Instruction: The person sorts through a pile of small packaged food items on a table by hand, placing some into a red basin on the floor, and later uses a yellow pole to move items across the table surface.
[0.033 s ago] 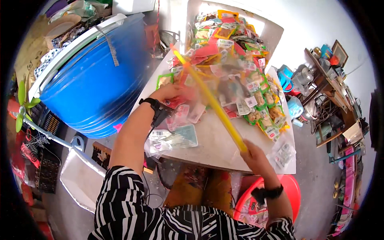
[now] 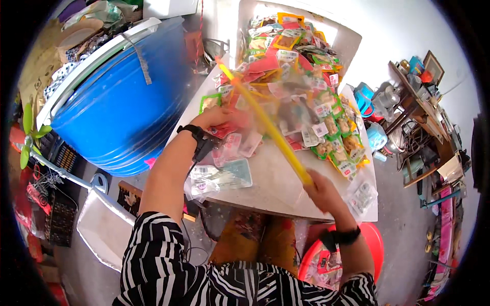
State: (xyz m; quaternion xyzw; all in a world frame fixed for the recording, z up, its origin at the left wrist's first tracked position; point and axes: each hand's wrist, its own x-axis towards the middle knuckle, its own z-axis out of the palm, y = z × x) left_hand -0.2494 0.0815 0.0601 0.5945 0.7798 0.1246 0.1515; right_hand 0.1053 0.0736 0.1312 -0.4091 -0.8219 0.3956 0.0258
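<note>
My right hand (image 2: 323, 191) is closed around the lower end of a long yellow stick (image 2: 275, 133) with an orange-red tip. The stick slants up and left over the table, above the packets. My left hand (image 2: 217, 118) reaches to the pile's left part, beside a red packet (image 2: 223, 130); its fingers are smeared and I cannot tell whether they grip anything. A heap of small food packets (image 2: 286, 46), red, green and orange-edged, covers the far part of the white table (image 2: 245, 196). The middle of the heap is blurred.
A clear flat packet (image 2: 223, 173) lies at the near left of the table, another (image 2: 362, 198) at its right edge. A red tub (image 2: 375, 255) with packets stands below on the right. A big blue barrel (image 2: 127, 97) stands left; a cluttered shelf (image 2: 423, 117) is at right.
My right hand has shifted slightly left and up, with the yellow stick moving along. My left hand stays at the same place.
</note>
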